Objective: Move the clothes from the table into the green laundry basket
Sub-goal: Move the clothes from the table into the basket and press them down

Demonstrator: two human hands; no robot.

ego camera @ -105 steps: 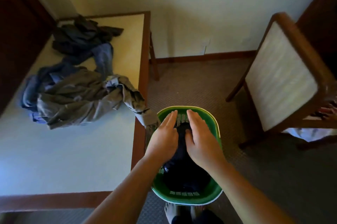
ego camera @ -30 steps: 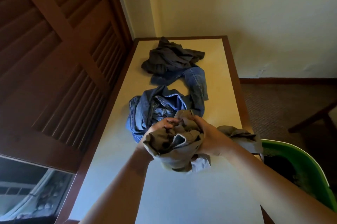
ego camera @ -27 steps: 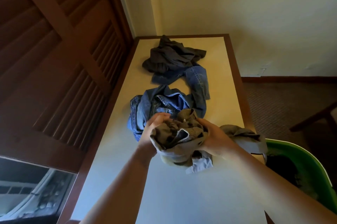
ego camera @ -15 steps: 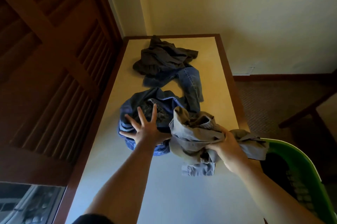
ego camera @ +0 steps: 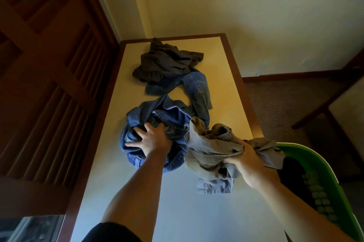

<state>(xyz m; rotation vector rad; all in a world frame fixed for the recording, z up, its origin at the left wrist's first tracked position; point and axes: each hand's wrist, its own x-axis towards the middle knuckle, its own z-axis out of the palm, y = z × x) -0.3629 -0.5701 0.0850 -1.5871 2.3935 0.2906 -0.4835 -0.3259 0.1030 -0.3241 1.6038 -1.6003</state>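
Note:
A bunched grey-khaki garment (ego camera: 208,149) hangs just above the table (ego camera: 197,212), gripped by my right hand (ego camera: 244,161); one end trails toward the green laundry basket (ego camera: 319,165) at the lower right. Dark clothing lies inside the basket. My left hand (ego camera: 151,139) presses down on the crumpled blue jeans (ego camera: 171,119) at mid-table, fingers curling into the denim. A dark grey garment (ego camera: 165,62) lies heaped at the far end, over one jeans leg.
Dark wooden louvred doors (ego camera: 49,84) run along the table's left side. A wooden chair (ego camera: 331,99) stands on the carpet at the right. The cream wall closes off the far end of the table.
My left hand let go of the grey garment and dropped onto the blue jeans, fingers now closing into them. My right hand carried the grey garment rightward, closer to the basket.

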